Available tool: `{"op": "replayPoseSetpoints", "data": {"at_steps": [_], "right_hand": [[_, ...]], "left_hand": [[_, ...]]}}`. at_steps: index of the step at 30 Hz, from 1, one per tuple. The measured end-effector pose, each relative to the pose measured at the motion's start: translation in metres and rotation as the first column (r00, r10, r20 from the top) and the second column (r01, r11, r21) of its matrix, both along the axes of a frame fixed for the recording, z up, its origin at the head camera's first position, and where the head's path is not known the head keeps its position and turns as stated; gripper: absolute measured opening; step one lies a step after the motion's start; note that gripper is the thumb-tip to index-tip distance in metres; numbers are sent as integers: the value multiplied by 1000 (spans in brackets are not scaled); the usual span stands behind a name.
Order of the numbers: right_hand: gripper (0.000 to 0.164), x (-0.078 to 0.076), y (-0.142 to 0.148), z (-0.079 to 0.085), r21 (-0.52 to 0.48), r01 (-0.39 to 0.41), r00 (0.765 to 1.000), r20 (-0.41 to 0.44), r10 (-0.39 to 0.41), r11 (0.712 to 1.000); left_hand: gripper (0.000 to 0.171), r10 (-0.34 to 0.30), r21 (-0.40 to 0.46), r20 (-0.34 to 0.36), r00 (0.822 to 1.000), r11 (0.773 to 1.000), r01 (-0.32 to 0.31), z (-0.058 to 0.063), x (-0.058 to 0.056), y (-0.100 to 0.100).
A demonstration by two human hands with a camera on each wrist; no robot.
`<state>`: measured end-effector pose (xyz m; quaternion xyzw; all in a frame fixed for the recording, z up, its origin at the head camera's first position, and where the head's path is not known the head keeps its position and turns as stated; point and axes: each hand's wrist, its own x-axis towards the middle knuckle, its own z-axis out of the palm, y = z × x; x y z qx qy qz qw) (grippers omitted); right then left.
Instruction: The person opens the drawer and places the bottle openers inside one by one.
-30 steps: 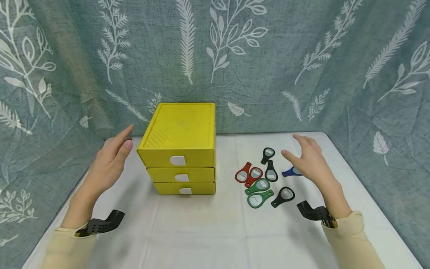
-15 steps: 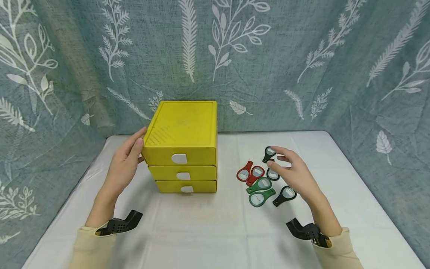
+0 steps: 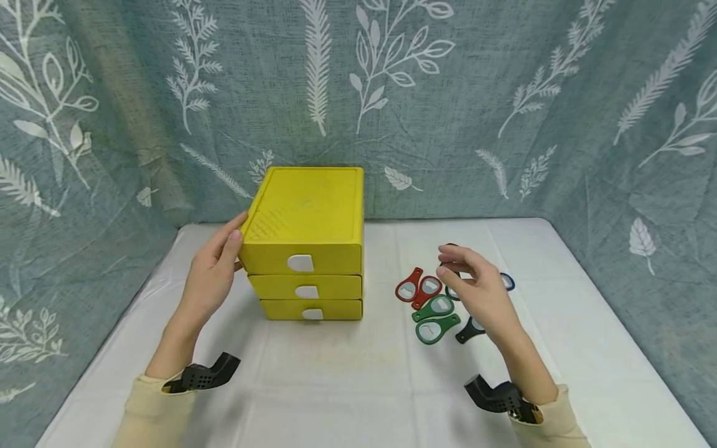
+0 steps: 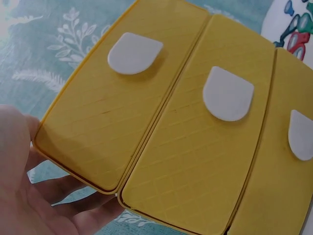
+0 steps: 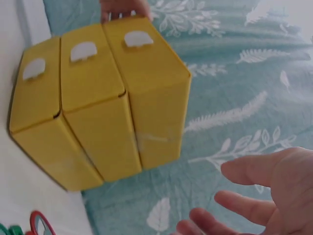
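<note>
My left hand (image 3: 208, 269) rests against the left side of a yellow three-drawer box (image 3: 307, 205), its thumb near the front edge. In the left wrist view its fingers (image 4: 93, 215) reach along that side. My right hand (image 3: 483, 291) hovers over flat, paddle-shaped bottle openers, its thumb and fingers apart. In the right wrist view nothing shows between its fingers (image 5: 244, 203). Two red bottle openers (image 3: 406, 290) and two green bottle openers (image 3: 429, 331) lie left of it. Black bottle openers (image 3: 468, 332) and a blue bottle opener (image 3: 508, 281) are partly hidden by the hand.
A white cloth (image 3: 336, 379) covers the table. Behind and at both sides hangs a green curtain (image 3: 448, 155) with white leaf prints. All three drawers are closed, each with a white handle (image 3: 300, 263).
My left hand has moved right and come against the box's side. My right hand has moved left over the black bottle openers, uncovering part of the blue one. The box stays in place.
</note>
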<state>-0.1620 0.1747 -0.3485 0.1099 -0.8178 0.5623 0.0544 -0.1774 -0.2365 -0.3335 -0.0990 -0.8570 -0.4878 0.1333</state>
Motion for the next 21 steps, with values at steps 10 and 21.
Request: {"op": "replayPoseSetpoints", "data": {"at_steps": [10, 21], "right_hand": [[31, 2, -25, -1, -196, -77, 994, 55, 90, 978], [26, 9, -60, -2, -309, -173, 979, 46, 197, 935]], "left_hand": [[52, -19, 7, 20, 1000, 1000, 19, -3, -1, -5], [52, -74, 72, 6, 997, 995, 74, -5, 1, -7]]}}
